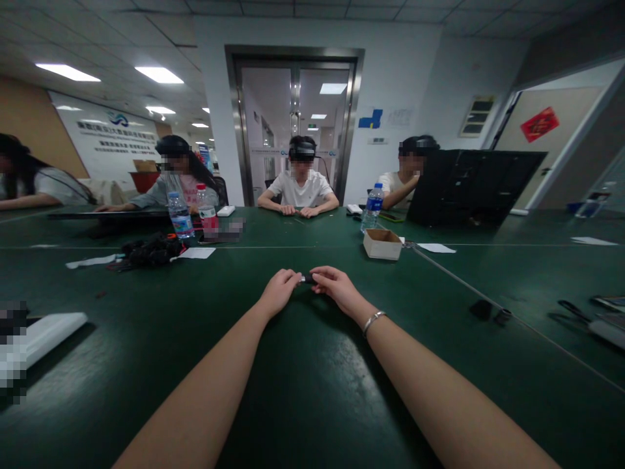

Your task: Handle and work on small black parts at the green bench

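Between my two hands, just above or on the green table, is a small dark piece (307, 279) with a silver end; its exact kind is too small to make out. My left hand (280, 291) has its fingers closed at the silver end, on the left. From the other side, my right hand (336, 286) pinches the black end between thumb and fingers. A silver bracelet (374, 323) circles my right wrist. Both forearms reach forward over the table, and the fingers partly hide the piece.
The green table (293, 378) spreads all around. Beyond my right hand stands an open box (382, 245) beside a water bottle (373, 207). Black cables (152, 251), bottles (180, 215) and paper (197, 253) lie or stand left. A large black monitor (473, 185) and several seated people are across.
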`<action>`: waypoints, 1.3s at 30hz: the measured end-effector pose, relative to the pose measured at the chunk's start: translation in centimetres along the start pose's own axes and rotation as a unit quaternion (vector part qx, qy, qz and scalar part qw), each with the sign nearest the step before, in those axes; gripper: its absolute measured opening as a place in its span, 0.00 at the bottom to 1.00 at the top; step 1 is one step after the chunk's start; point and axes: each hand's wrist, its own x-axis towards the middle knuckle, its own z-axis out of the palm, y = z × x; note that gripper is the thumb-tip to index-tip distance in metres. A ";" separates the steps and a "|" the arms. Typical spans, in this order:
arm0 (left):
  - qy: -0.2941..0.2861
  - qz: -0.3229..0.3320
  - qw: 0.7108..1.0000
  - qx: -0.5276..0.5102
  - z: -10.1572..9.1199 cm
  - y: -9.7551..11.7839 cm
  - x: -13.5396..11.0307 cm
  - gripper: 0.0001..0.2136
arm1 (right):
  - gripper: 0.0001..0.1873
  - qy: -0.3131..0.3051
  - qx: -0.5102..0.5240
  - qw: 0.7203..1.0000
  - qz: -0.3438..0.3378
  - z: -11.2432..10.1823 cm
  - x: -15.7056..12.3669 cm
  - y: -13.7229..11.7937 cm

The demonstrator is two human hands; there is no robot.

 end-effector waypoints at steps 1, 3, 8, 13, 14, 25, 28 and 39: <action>-0.001 -0.007 1.000 0.005 0.0 0.0 0.0 0.18 | 0.16 -0.001 0.000 1.000 -0.001 0.0 0.0 0.0; -0.004 -0.011 1.000 -0.011 0.0 0.0 0.0 0.18 | 0.16 -0.002 -0.001 1.000 0.000 0.0 0.0 -0.1; -0.005 0.018 0.999 -0.028 0.0 0.1 0.0 0.11 | 0.17 0.004 0.002 1.000 0.001 0.0 -0.1 -0.1; -0.001 -0.009 1.000 -0.003 0.1 -0.1 0.0 0.19 | 0.17 0.001 0.001 1.000 -0.005 0.0 -0.2 -0.2; 0.001 -0.009 1.000 -0.026 0.1 -0.2 0.0 0.17 | 0.17 0.002 0.001 1.000 -0.004 0.0 -0.2 -0.2; 0.002 -0.013 1.000 -0.019 0.1 -0.1 0.0 0.20 | 0.17 -0.004 0.006 1.000 -0.006 0.0 -0.1 -0.1; -0.005 0.006 0.997 -0.077 0.2 -0.3 0.0 0.13 | 0.17 0.000 0.007 1.000 -0.005 0.0 -0.2 -0.1; -0.021 -0.010 0.998 -0.061 0.2 -0.1 -0.2 0.17 | 0.17 -0.003 0.009 1.000 -0.005 0.0 -0.1 -0.1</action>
